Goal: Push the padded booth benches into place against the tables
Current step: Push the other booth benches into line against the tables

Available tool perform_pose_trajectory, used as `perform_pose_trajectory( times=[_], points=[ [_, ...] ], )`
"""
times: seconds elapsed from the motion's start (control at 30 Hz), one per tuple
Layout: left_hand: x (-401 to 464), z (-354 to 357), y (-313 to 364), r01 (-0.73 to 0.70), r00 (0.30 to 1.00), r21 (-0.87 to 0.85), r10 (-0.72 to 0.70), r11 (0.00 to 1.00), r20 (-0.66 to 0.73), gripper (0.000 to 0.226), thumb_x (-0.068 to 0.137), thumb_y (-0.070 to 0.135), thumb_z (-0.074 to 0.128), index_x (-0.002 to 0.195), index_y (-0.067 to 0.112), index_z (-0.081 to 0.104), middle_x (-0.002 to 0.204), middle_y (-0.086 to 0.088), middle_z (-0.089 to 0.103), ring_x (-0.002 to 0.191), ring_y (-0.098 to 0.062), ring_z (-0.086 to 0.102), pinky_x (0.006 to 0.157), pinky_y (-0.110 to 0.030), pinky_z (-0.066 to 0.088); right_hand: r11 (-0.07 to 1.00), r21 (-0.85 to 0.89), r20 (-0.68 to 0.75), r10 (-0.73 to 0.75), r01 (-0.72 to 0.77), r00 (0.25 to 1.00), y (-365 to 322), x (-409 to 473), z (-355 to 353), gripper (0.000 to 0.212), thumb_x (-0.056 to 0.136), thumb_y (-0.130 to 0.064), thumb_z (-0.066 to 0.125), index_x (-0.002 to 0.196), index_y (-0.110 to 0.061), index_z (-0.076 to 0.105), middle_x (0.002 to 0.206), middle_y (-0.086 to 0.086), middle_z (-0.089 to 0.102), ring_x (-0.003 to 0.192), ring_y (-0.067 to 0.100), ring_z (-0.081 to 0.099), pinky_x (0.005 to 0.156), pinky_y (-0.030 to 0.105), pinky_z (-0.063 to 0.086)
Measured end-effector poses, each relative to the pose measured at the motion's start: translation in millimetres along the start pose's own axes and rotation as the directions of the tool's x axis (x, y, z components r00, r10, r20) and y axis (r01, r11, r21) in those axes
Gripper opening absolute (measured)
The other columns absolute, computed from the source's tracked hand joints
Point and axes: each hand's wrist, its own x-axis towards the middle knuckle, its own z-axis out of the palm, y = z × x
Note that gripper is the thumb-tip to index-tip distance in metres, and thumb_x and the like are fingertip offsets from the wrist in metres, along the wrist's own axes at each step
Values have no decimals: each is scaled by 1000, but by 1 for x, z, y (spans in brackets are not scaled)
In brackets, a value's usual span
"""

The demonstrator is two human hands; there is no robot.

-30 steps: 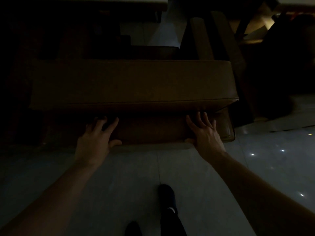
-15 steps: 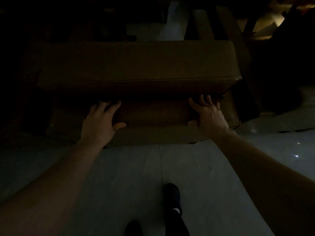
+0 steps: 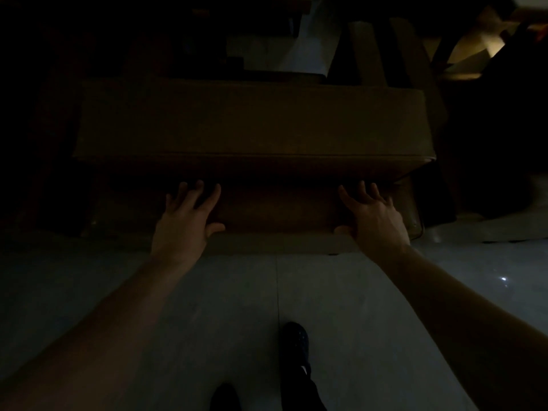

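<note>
The scene is very dim. A pale tiled floor (image 3: 341, 307) fills the lower half of the frame, with one grout line running up the middle and a few bright glints at the right edge. Across the middle of the frame stands the padded brown bench (image 3: 252, 126), seen from above: its thick seat cushion spans from the centre left almost to the right edge, and below it the front panel of the base drops to the floor. Beyond the bench, in the upper part of the frame, dark shapes of furniture can be made out, among them sloping wooden legs (image 3: 415, 63) at upper right and a strip of lighter floor between them; whether the bench touches a table there cannot be told in the gloom. Two bare forearms reach up from the lower corners. The left hand (image 3: 185, 223) lies flat on the front panel below the cushion's edge, left of centre, fingers spread and thumb out to the side, closed around nothing. The right hand (image 3: 375, 221) presses the same panel near the bench's right end, likewise open with its fingers splayed upward. At the bottom centre a dark shoe (image 3: 295, 339) stands on the tiles.
</note>
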Motion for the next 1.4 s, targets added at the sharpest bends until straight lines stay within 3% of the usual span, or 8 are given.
perform_pose_trajectory(
  times=[0.43,0.8,1.17,1.4],
  points=[
    [35,-1,-9,-21,996,-30,18,999,-84,75,86,42,68,151,22,37,153,-16,38,142,-44,26,110,-63,29,1000,13,-8,-24,24,1000,5,39,-3,89,88,-53,62,156,-29,11,162,20,12,148,44,9,117,63,17],
    [37,-4,-7,27,999,-43,-28,999,-35,75,89,47,63,153,28,29,157,-10,31,146,-37,18,114,-59,22,999,-10,-33,-39,39,999,8,38,-1,90,86,-54,63,155,-29,12,161,20,18,147,43,13,115,64,22],
    [41,-11,1,89,996,-12,-88,996,21,77,88,46,66,153,29,29,158,-8,29,147,-35,17,118,-53,16,999,-29,11,-17,17,1000,4,38,-6,90,89,-56,58,156,-30,5,163,17,11,149,40,8,117,60,21],
    [45,-23,13,186,976,-6,-184,983,113,79,88,44,67,153,35,23,161,-1,22,149,-31,11,115,-48,25,999,-37,45,-13,14,999,1,38,-13,88,89,-57,56,156,-30,4,163,16,11,149,40,8,116,59,22]
  ],
)
